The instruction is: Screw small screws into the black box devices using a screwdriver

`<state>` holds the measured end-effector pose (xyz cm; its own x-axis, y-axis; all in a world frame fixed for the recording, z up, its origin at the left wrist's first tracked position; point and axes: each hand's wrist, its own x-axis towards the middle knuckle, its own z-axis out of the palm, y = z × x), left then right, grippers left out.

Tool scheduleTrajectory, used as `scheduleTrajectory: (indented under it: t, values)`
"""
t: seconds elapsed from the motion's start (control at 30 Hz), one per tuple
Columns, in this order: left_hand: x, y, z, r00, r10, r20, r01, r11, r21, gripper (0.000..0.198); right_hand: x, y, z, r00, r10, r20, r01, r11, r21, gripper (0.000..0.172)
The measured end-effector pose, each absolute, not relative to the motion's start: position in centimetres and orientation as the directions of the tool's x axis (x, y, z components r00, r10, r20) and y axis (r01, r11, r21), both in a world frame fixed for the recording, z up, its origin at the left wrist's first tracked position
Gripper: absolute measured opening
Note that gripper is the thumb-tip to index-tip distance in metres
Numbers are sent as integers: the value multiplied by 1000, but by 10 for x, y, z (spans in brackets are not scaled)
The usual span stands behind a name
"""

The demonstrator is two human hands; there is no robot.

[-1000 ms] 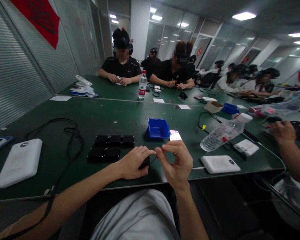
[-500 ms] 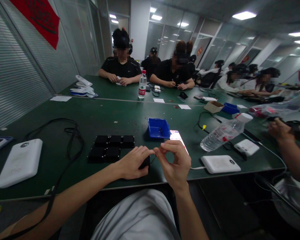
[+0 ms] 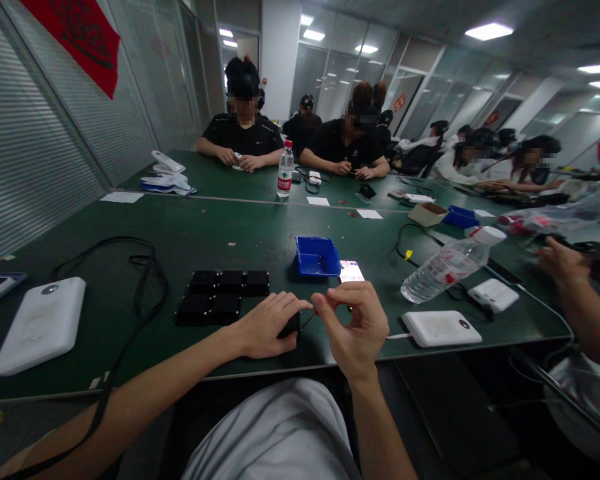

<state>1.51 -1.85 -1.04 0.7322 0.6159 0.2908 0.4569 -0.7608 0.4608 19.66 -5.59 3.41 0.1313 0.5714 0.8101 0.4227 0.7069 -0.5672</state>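
My left hand (image 3: pixel 267 325) is closed over a small black box (image 3: pixel 291 325) near the table's front edge, its palm covering most of it. To the right, my right hand (image 3: pixel 356 328) is closed in a pinch, thumb against forefinger. A thin dark rod (image 3: pixel 307 321) runs from beside the box up to those fingertips, where a speck of red shows. Its exact kind is too small to tell. Several similar black boxes (image 3: pixel 224 308) with shiny corner screws lie in two rows left of my hands. A blue tray (image 3: pixel 318 267) holding small dark parts stands beyond them.
A lit phone (image 3: pixel 351 271) lies behind my right hand. Rightward are a white power bank (image 3: pixel 443 329) and a tilted water bottle (image 3: pixel 447 268). On the left are another power bank (image 3: pixel 43 323) and a black cable (image 3: pixel 145 267). A co-worker's hands (image 3: pixel 563 259) are at far right.
My right hand has shifted slightly right, opening a small gap from my left fingertips. A red speck now shows at its pinch. My left hand stays on the black box.
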Motion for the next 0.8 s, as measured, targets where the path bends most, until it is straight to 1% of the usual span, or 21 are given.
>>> scheduleTrajectory:
  t: [0.1,0.17,0.23,0.3,0.37,0.57,0.63,0.7,0.8]
  values:
    - [16,-19,-10,731,614,295,456,-763,459,53,197,-58,35,108,557,823,445,713,-541,16]
    - [16,-19,-9,732,613,298,449,-762,467,53,198,-60,34,68,597,800,399,718,-570,15]
    - [15,-19,-9,731,612,303,441,-762,475,53,198,-62,32,39,646,762,346,707,-617,19]
    - [15,-18,-10,731,608,308,436,-765,474,53,198,-61,31,33,667,744,328,696,-639,22]
    - [14,-18,-12,733,606,310,438,-768,466,53,196,-59,31,32,649,760,347,706,-617,22]
    - [15,-18,-11,732,614,296,461,-765,450,53,192,-57,32,103,523,846,445,736,-510,23]
    - [15,-18,-10,735,612,292,459,-766,450,52,192,-58,32,87,517,851,468,733,-493,22]
    - [15,-19,-9,734,615,289,457,-761,460,52,192,-59,31,49,561,826,442,729,-522,22]
    - [15,-19,-9,729,623,285,459,-753,471,52,193,-59,26,39,627,778,347,722,-599,26]
